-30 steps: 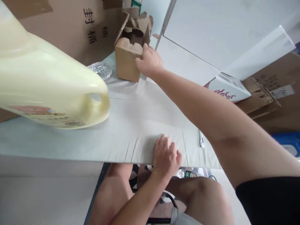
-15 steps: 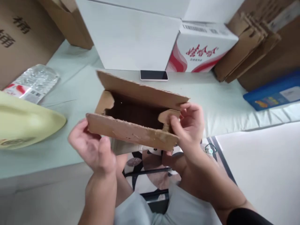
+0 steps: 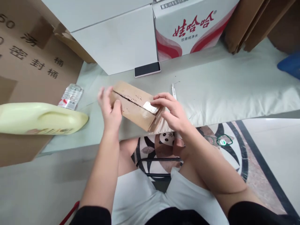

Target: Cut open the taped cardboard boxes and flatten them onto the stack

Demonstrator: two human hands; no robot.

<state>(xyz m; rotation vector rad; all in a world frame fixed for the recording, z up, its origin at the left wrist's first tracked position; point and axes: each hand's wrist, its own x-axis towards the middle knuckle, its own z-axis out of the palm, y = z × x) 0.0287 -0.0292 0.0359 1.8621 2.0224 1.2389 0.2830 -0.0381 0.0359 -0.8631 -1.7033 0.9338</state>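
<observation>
A small brown cardboard box (image 3: pixel 134 107) rests on the pale green table (image 3: pixel 222 90) near its front edge, its top flaps folded down and meeting at a dark seam, with a scrap of shiny tape near the right end. My left hand (image 3: pixel 109 107) presses against the box's left end, fingers spread upward. My right hand (image 3: pixel 172 112) lies over the right end, fingertips flat on the flap by the tape.
A pale yellow jug (image 3: pixel 39 118) lies on its side at the left, a crushed water bottle (image 3: pixel 70 96) behind it. A phone (image 3: pixel 147 69) and a white pen-like item (image 3: pixel 173 91) lie beyond the box. White, red-and-white and brown cartons line the back.
The box was fetched from the far left, held open in both hands above my lap, and now sits on the table with its flaps folded shut under both hands.
</observation>
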